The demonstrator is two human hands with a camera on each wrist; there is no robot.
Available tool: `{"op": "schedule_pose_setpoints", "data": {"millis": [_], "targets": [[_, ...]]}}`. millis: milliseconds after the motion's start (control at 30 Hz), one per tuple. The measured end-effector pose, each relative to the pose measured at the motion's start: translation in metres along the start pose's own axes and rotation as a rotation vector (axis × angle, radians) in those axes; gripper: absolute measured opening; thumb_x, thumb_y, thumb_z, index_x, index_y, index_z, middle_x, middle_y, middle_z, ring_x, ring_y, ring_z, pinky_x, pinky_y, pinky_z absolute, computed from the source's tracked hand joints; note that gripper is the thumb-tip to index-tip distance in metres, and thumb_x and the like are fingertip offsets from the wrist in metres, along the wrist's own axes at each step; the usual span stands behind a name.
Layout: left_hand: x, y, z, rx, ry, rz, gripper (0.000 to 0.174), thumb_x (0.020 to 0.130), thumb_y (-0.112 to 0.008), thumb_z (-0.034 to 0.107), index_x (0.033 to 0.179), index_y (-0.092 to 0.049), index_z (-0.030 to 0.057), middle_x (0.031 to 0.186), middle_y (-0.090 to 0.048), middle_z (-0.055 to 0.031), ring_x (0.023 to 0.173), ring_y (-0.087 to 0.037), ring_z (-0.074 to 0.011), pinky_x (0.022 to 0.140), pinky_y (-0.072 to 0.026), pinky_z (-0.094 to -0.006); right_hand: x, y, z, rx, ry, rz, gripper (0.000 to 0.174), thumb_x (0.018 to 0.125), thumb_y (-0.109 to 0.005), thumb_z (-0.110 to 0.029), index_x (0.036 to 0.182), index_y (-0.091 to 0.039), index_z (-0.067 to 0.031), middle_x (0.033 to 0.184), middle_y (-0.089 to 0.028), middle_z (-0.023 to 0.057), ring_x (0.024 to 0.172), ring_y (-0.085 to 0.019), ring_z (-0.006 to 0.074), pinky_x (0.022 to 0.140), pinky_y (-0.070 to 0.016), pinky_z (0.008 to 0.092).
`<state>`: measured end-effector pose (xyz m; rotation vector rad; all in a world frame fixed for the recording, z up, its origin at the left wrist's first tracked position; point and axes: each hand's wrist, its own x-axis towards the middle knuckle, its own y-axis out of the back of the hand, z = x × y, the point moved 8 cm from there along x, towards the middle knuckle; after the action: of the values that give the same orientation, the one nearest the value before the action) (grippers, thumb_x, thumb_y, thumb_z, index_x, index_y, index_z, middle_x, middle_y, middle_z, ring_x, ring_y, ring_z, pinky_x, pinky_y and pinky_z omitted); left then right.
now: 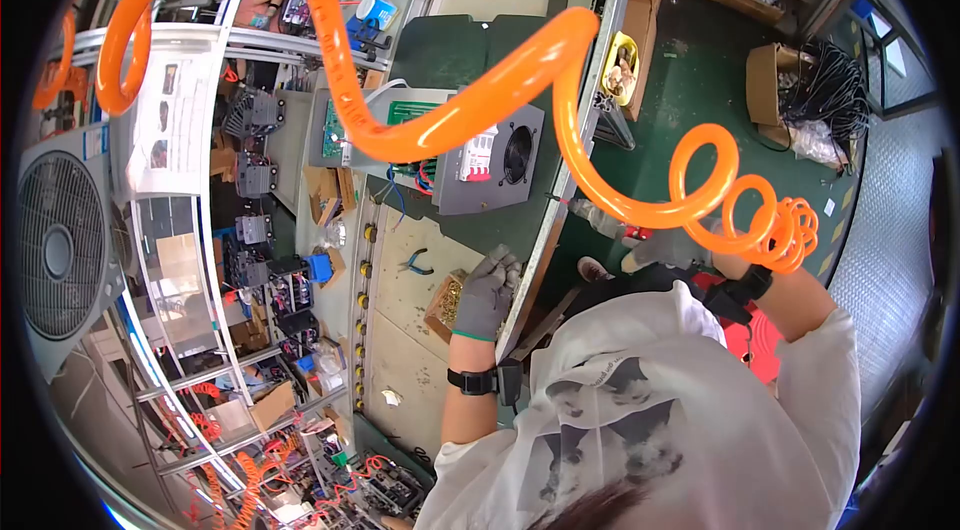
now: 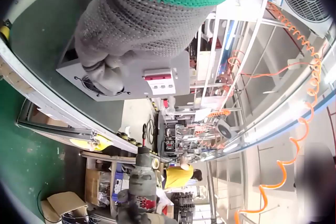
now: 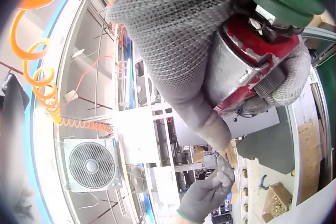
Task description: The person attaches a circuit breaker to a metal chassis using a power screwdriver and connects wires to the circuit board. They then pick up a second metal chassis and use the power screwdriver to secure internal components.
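Observation:
My left hand point(image 1: 485, 295), in a grey glove with a green cuff, is over the near edge of the conveyor, beside a small box of brass-coloured screws point(image 1: 452, 302). In the left wrist view its fingers point(image 2: 107, 74) are bent inward; I cannot tell whether a small part is between them. My right hand point(image 3: 181, 50), also gloved, grips a worn red and grey power screwdriver point(image 3: 236, 71). Its bit points away from me in the left wrist view. A grey metal case point(image 1: 490, 192) with a round fan grille, red-and-white switches and green circuit boards lies farther along.
An orange coiled hose point(image 1: 450, 125) hangs across the view above the case. Blue-handled pliers point(image 1: 416, 262) lie on the conveyor. A dark green mat point(image 1: 440, 50) lies under the case. A yellow tray point(image 1: 622, 68) hangs by the rail, and shelving with parts stands opposite.

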<state>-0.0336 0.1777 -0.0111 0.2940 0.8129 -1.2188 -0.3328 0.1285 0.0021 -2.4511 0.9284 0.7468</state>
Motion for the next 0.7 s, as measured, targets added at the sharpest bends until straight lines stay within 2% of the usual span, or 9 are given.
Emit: {"op": "schedule_pose_setpoints", "data": {"millis": [33, 100, 133, 233, 300, 333, 400, 500, 700], "targets": [[-0.002, -0.009, -0.001, -0.019, -0.011, -0.004, 0.032, 0.090, -0.051, 0.000, 0.121, -0.050, -0.0048, 0.107, -0.056, -0.0156, 0.094, -0.059, -0.0223, 0.080, -0.0517, -0.0240, -0.011, 0.001, -0.024, 0.011, 0.334, 0.120, 0.038, 0.067, -0.077, -0.029, 0.094, -0.060, -0.0089, 0.061, -0.054, 0.0031, 0.053, -0.053, 0.0157, 0.050, -0.0418, 0.0327], [-0.008, -0.029, 0.015, 0.042, -0.143, 0.011, 0.035, 0.093, -0.046, -0.001, 0.127, -0.046, -0.0064, 0.113, -0.055, -0.0183, 0.104, -0.058, -0.0262, 0.088, -0.0505, -0.0249, -0.022, -0.004, -0.027, -0.228, -0.036, 0.112, 0.044, 0.065, -0.077, -0.030, 0.093, -0.057, -0.0034, 0.073, -0.056, 0.0013, 0.062, -0.054, 0.0096, 0.057, -0.0444, 0.0247], [-0.013, -0.041, 0.022, 0.025, -0.153, 0.011, 0.035, 0.093, -0.046, -0.001, 0.127, -0.046, -0.0064, 0.113, -0.055, -0.0183, 0.104, -0.058, -0.0262, 0.088, -0.0505, -0.0249, -0.027, -0.010, -0.036, -0.200, 0.000, 0.094, 0.048, 0.063, -0.078, -0.028, 0.094, -0.056, 0.0004, 0.081, -0.060, 0.0116, 0.075, -0.058, 0.0224, 0.067, -0.0456, 0.0365], [-0.028, -0.071, 0.050, 0.036, -0.250, -0.014, 0.032, 0.094, -0.050, 0.007, 0.123, -0.049, -0.0061, 0.109, -0.057, -0.0174, 0.102, -0.060, -0.0246, 0.084, -0.0525, -0.0228, -0.030, -0.023, -0.044, -0.158, 0.088, 0.050, 0.053, 0.062, -0.078, -0.031, 0.100, -0.058, -0.0005, 0.081, -0.060, 0.0058, 0.078, -0.060, 0.0180, 0.073, -0.0478, 0.0310], [-0.030, -0.072, 0.050, 0.056, -0.165, 0.051, 0.033, 0.095, -0.054, 0.015, 0.120, -0.052, -0.0061, 0.093, -0.061, -0.0115, 0.082, -0.062, -0.0152, 0.066, -0.0512, -0.0171, -0.032, -0.026, -0.048, -0.230, 0.112, 0.076, 0.053, 0.062, -0.078, -0.031, 0.101, -0.058, -0.0007, 0.085, -0.062, 0.0099, 0.082, -0.061, 0.0233, 0.076, -0.0474, 0.0353], [-0.025, -0.065, 0.049, 0.045, -0.170, 0.054, 0.033, 0.095, -0.054, 0.015, 0.120, -0.052, -0.0061, 0.093, -0.061, -0.0115, 0.082, -0.062, -0.0152, 0.066, -0.0512, -0.0171, -0.035, -0.028, -0.053, -0.294, 0.090, 0.083, 0.053, 0.063, -0.078, -0.032, 0.102, -0.058, -0.0016, 0.088, -0.062, 0.0116, 0.083, -0.061, 0.0255, 0.077, -0.0469, 0.0359], [-0.011, -0.057, 0.044, 0.105, -0.186, -0.080, 0.038, 0.094, -0.057, 0.023, 0.118, -0.054, -0.0058, 0.077, -0.058, -0.0044, 0.064, -0.054, -0.0072, 0.050, -0.0411, -0.0156, -0.033, -0.030, -0.052, -0.388, 0.041, 0.071, 0.052, 0.063, -0.077, -0.034, 0.102, -0.059, -0.0037, 0.090, -0.062, 0.0152, 0.087, -0.061, 0.0306, 0.078, -0.0460, 0.0374], [-0.006, -0.050, 0.037, 0.044, -0.163, -0.001, 0.040, 0.094, -0.058, 0.027, 0.116, -0.056, -0.0061, 0.071, -0.053, -0.0004, 0.057, -0.043, -0.0048, 0.047, -0.0315, -0.0174, -0.029, -0.032, -0.048, -0.376, 0.099, 0.122, 0.052, 0.064, -0.076, -0.034, 0.102, -0.058, -0.0034, 0.090, -0.062, 0.0152, 0.087, -0.061, 0.0310, 0.078, -0.0459, 0.0378], [0.001, -0.050, 0.032, 0.242, -0.198, -0.070, 0.036, 0.092, -0.060, 0.020, 0.116, -0.056, -0.0064, 0.077, -0.054, -0.0022, 0.063, -0.044, -0.0062, 0.055, -0.0354, -0.0190, -0.026, -0.033, -0.050, -0.438, 0.097, 0.156, 0.053, 0.065, -0.076, -0.034, 0.105, -0.058, -0.0027, 0.093, -0.063, 0.0174, 0.089, -0.061, 0.0333, 0.079, -0.0464, 0.0374]]}}
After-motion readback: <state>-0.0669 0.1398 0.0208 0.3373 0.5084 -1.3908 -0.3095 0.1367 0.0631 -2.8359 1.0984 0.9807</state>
